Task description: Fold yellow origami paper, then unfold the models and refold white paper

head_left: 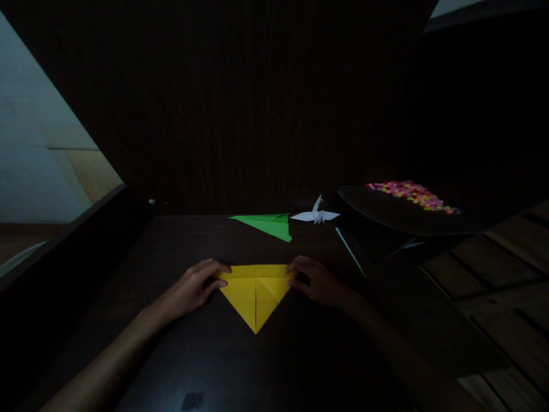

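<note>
Our left fingertips (217, 281) press flat on the left corner of a yellow folded paper triangle (256, 293), and our right fingertips (294, 266) press on its right corner. Neither set of fingers is clenched or pinching; they lie extended and loosely curved, holding the paper down against the wood rather than gripping it. The left hand (193, 289) rests palm down just left of the paper, the right hand (319, 281) just right of it, and both forearms run back toward the near edge of the table.

The yellow triangle lies flat in the middle of the dark wooden table (171, 355), its long straight edge toward the far side and its point aimed at us. A crease runs down its centre from that far edge to the point, with folded flaps meeting along it.

Beyond the paper, near the far edge of the table, lies a green folded paper shape (270, 224), long and pointed toward the left. Just to its right stands a white origami crane (316, 215), wings spread. A thin pale strip (350, 252) lies slanted near the right edge of the table, well apart from our right hand.

Past the right edge sits a dark round tray (386, 213) carrying a heap of small pink, yellow and orange pieces (412, 194); what they are we cannot tell in this dim light. A dark wooden panel (257, 103) rises behind the table.
</note>
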`<state>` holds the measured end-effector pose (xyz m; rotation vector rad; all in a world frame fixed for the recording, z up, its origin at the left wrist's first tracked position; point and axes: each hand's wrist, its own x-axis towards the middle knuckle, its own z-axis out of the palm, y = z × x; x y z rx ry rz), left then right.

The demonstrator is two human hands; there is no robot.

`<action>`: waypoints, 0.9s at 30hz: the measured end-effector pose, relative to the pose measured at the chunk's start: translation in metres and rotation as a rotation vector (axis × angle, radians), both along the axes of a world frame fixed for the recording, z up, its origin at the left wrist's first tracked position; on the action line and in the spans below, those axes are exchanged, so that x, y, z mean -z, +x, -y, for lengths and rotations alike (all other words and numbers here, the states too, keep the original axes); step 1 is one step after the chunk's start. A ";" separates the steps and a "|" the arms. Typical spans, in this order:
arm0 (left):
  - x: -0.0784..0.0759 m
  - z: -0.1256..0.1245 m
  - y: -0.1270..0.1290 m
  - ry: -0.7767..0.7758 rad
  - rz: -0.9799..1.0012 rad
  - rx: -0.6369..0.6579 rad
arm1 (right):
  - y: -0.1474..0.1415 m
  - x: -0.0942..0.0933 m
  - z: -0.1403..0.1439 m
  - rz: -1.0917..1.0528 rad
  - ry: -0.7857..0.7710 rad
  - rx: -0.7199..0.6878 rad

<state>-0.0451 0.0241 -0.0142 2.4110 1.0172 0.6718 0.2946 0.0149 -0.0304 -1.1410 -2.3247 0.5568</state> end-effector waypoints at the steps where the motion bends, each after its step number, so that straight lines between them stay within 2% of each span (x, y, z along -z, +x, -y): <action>1: 0.000 0.000 0.000 0.001 -0.001 -0.015 | 0.000 0.001 0.000 -0.012 -0.012 0.016; 13: 0.006 -0.001 -0.002 0.051 -0.026 -0.009 | -0.003 -0.002 0.001 -0.045 -0.080 0.047; 27: 0.007 0.001 -0.003 0.026 0.001 -0.013 | -0.005 -0.002 -0.001 -0.013 0.027 -0.049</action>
